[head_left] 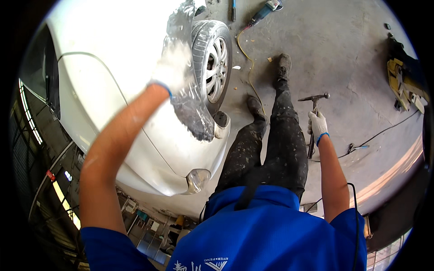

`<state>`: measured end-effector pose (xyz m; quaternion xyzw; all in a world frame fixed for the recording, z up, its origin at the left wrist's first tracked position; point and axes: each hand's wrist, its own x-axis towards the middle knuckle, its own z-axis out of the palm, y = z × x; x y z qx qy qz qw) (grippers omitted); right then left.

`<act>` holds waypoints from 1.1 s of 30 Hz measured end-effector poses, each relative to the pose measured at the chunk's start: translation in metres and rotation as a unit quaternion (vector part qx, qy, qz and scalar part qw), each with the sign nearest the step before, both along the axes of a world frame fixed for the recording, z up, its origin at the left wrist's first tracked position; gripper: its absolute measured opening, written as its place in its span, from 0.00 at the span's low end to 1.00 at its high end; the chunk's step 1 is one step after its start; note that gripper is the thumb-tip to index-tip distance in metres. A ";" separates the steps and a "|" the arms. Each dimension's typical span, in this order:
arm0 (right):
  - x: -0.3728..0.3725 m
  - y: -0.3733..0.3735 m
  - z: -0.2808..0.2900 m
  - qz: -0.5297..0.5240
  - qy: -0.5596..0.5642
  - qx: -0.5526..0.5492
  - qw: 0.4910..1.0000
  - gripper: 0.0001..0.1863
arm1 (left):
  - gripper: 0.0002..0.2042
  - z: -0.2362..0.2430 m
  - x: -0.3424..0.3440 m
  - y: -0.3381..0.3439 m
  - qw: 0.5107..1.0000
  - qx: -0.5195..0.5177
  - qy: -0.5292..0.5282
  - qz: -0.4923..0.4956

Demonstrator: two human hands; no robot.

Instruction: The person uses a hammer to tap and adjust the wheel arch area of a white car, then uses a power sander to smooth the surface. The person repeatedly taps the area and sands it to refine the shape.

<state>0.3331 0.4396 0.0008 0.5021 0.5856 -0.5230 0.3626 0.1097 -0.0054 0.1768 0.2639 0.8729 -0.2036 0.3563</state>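
A white car's fender (192,115) is on my left, with a bare grey sanded patch around the wheel arch. My left hand (174,67), in a white glove with a blue cuff, is over that patch. Motion smears its fingers, so I cannot tell their shape or whether they touch the metal. Out to my right, my right hand (318,123), gloved the same way, is wrapped round the handle of a body hammer (313,97). The hammer's metal head sticks out beyond my fist, and its dark handle extends back below it.
The car's wheel (216,67) stands just right of the patch. A blue power tool (264,12) lies on the floor ahead, its yellow cord (249,67) running toward my feet. Yellow-and-black equipment (400,79) is at the far right, near a black cable (384,131).
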 end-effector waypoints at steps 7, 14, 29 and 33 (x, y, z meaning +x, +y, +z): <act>0.088 -0.034 0.013 0.036 0.028 0.018 0.999 0.07 | 0.40 0.042 0.101 -0.003 0.999 -0.046 0.024 -0.006; 0.142 -0.054 0.030 0.060 0.022 -0.022 0.998 0.12 | 0.44 0.066 0.182 -0.011 0.997 0.022 -0.067 -0.011; 0.131 -0.012 -0.021 0.037 -0.030 -0.026 0.999 0.11 | 0.37 -0.032 0.123 0.003 0.997 0.052 -0.027 -0.051; 0.115 0.005 -0.022 0.015 -0.029 -0.037 0.999 0.08 | 0.36 -0.016 0.045 -0.013 0.993 0.054 0.014 -0.103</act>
